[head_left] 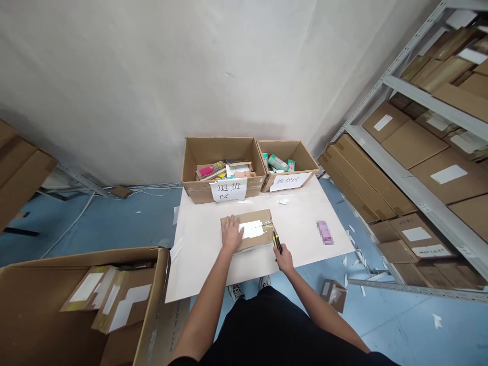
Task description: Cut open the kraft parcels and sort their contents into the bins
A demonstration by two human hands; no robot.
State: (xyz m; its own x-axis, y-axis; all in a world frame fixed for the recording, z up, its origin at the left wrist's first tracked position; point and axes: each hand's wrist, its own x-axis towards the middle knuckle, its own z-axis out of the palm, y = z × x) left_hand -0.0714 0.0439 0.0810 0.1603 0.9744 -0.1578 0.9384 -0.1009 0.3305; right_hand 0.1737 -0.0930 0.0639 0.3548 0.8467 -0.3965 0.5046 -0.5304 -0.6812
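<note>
A taped cardboard box (252, 245) with white labels on top lies on the white tabletop. My left hand (231, 234) rests on the box's left end with its fingers spread. In my right hand (284, 258) is a yellow-and-black utility knife (277, 243). The knife's tip is at the box's right end, by the clear tape; whether the blade touches the cardboard is too small to tell.
Behind the box stand two open cartons with handwritten signs, a larger one (198, 189) and a smaller one (305, 170), both holding small packages. A blurred pink item (325, 233) lies right. A big carton (162, 274) with parcels stands left; loaded shelves (412, 195) line the right.
</note>
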